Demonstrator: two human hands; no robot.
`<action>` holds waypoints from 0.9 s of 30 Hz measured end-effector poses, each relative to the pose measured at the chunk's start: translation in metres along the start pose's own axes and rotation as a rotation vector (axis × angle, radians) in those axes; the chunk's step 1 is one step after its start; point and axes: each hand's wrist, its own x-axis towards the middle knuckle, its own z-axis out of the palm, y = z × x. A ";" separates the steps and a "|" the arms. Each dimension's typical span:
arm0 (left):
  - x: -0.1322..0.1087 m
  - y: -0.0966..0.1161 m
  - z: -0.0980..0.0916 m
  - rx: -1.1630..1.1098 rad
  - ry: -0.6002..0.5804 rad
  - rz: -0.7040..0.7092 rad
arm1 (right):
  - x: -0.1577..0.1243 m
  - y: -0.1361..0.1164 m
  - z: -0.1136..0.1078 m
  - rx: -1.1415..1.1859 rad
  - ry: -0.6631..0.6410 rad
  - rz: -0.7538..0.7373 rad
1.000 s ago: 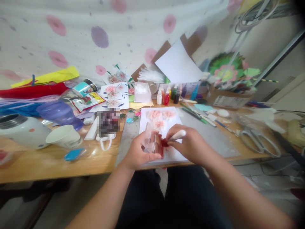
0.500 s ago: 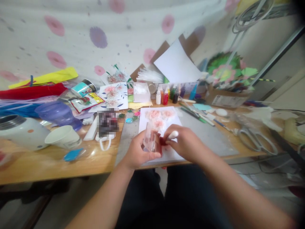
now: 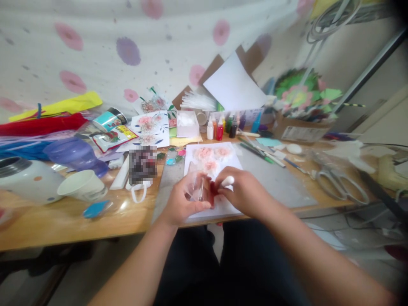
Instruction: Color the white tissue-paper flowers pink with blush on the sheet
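1. The left hand (image 3: 182, 203) grasps a clear block (image 3: 198, 188), thumb on the near side and fingers curled around the far side. It holds the block tilted just above the near half of a white sheet (image 3: 235, 164) printed with pale pink flowers.

2. The right hand (image 3: 246, 196) is closed in a pinch on a white-handled dauber (image 3: 227, 181). Its red tip (image 3: 213, 189) presses against the right edge of the block.

3. A second ago the white handle stuck out long towards the right. Now it shows short and stubby, so the right hand has rolled it more upright and drawn in closer to the left hand.

4. Both hands have also drifted a little to the left and farther onto the sheet. Part of that shift may be the head camera's own drift.

5. The red tip has not left the block in any of the three pictures. By my reading, red is still being worked onto the block and nothing has been set down or let go.

6. Around the hands:
   - the sheet lies on a grey mat (image 3: 274, 180)
   - scissors (image 3: 339, 187) lie to the right
   - ink bottles (image 3: 219, 127) stand just beyond the sheet
   - a paper cup (image 3: 81, 187) lies tipped on the wooden table (image 3: 63, 227), well to the left
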 end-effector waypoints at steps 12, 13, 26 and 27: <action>0.000 -0.007 -0.007 -0.065 0.095 0.004 | -0.003 0.010 -0.013 -0.030 0.099 0.186; 0.001 -0.008 -0.007 -0.101 0.159 0.010 | -0.003 0.009 -0.014 -0.037 0.139 0.210; 0.005 -0.005 -0.004 -0.197 0.423 -0.011 | -0.001 0.025 0.003 -0.281 0.178 0.211; 0.005 -0.005 -0.004 -0.192 0.424 -0.012 | -0.002 0.024 0.002 -0.269 0.145 0.207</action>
